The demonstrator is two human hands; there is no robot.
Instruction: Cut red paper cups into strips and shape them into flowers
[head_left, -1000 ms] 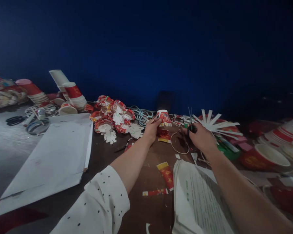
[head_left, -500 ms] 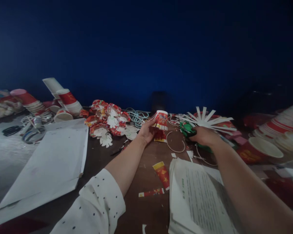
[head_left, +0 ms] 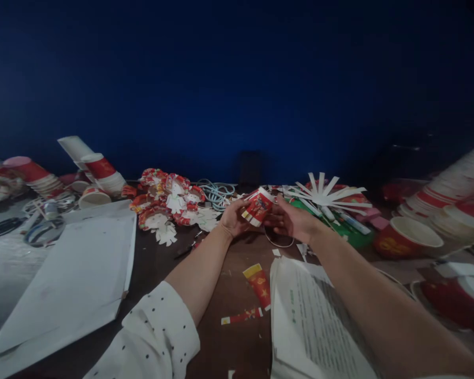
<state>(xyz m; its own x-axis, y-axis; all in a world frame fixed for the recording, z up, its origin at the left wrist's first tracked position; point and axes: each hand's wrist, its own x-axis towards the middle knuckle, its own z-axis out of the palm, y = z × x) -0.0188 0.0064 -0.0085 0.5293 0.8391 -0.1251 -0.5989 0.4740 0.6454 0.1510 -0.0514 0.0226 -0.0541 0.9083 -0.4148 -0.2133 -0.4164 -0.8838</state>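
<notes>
My left hand (head_left: 236,218) grips a red paper cup (head_left: 259,203) with a printed figure, held tilted above the table with its white base up. Its lower edge is cut into tabs. My right hand (head_left: 290,218) is at the cup's right side, fingers stretched toward it and apart; whether they touch it I cannot tell. A pale ring (head_left: 279,244) lies just under the hands. Nearer to me are a red and yellow paper piece (head_left: 258,286) and a thin red strip (head_left: 242,316).
White paper strips fan out (head_left: 324,195) over a green sheet (head_left: 361,239) at right. Stacked cups (head_left: 438,197) stand farther right. A printed booklet (head_left: 312,321) lies in front. Red and white paper crafts (head_left: 174,197), blue cord (head_left: 217,193) and a white board (head_left: 82,263) are left.
My right hand has let go of the green thing and moved left to the cup. The cup has tilted and come slightly lower in my left hand. The view has shifted slightly.
</notes>
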